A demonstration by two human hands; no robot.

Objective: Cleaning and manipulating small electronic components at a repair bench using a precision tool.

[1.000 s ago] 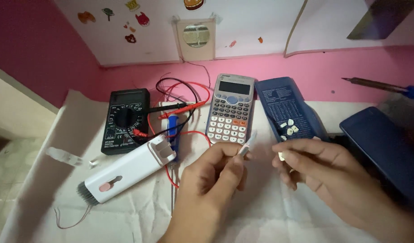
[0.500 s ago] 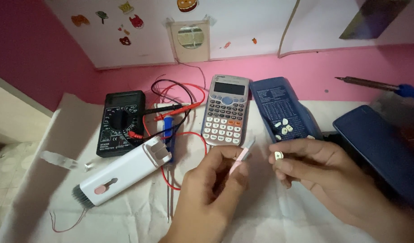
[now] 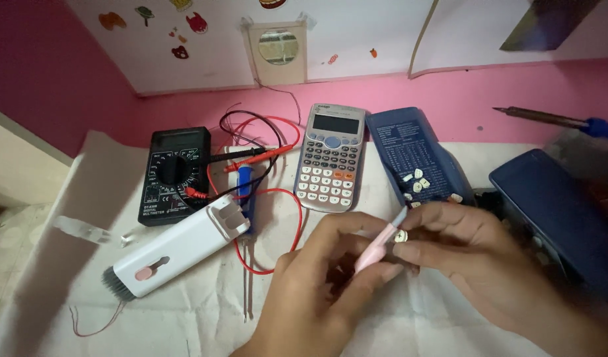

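Left hand (image 3: 330,277) is gripping a slim pink plastic tool (image 3: 378,246), tip touching a small white keycap (image 3: 401,236) the right hand (image 3: 462,258) is pinching – near centre. Farther back a grey calculator (image 3: 330,158), its dark blue cover (image 3: 416,158) holding loose keys, left a black multimeter (image 3: 173,173), all lying on crinkly white cloth (image 3: 185,311) by a pink wall (image 3: 66,86).

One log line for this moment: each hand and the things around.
left hand: holds pink tool | right hand: pinches small key at tool tip | nearby: calculator, cover with loose keys, multimeter
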